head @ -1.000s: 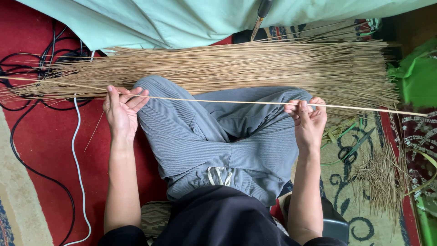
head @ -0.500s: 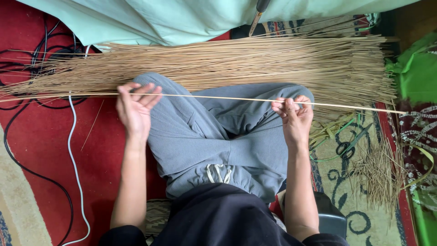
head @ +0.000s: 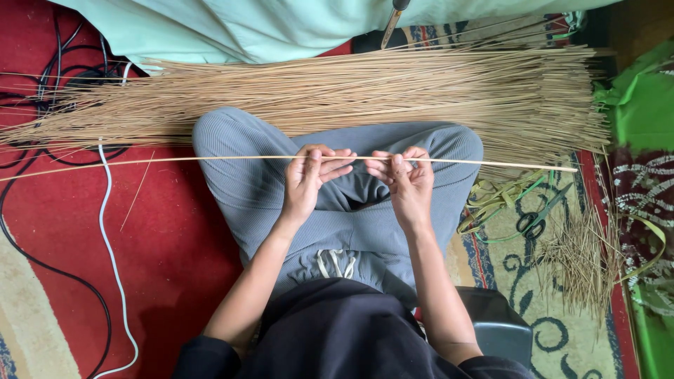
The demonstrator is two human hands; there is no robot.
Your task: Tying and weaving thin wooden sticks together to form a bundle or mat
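Observation:
I sit cross-legged in grey trousers on a red carpet. One long thin pale stick [head: 175, 161] lies level across my knees, reaching far left and right. My left hand [head: 309, 179] and my right hand [head: 406, 175] both pinch it near its middle, fingertips almost touching. Beyond my knees lies a big bundle of similar sticks [head: 337, 95], spread from left to right.
Black cables [head: 42, 91] and a white cable [head: 112, 238] trail on the carpet at left. Scissors [head: 535, 219] and green strips lie at right beside a heap of short stick cuttings [head: 579, 263]. Pale green cloth [head: 246, 28] covers the top; green fabric sits far right.
Both hands slid inward along the stick, from about knee width apart to nearly touching at its middle. The stick stays level across my lap.

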